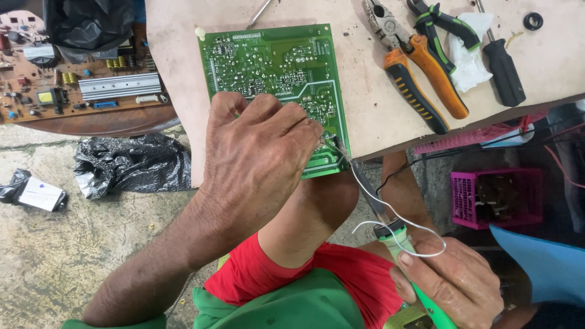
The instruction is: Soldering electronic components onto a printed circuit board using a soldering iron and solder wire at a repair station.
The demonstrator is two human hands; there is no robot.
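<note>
A green circuit board (271, 61) lies solder side up on a pale wooden board (378, 116). My left hand (256, 161) rests on its near part, fingers pinched at the right edge, where a thin strand of solder wire (396, 219) runs. My right hand (454, 283) grips a soldering iron (390, 234) with a green handle. The iron's dark tip touches the circuit board's right edge beside my left fingertips. The solder wire loops back over the iron's handle.
Orange-handled pliers (420, 76), green-handled cutters (442, 24), a black-handled screwdriver (503, 67) and white tissue (469, 58) lie on the wooden board's right. A brown circuit board (73, 85) sits at the left. Black plastic bags (131, 164) lie on the concrete floor. A pink basket (496, 198) stands at the right.
</note>
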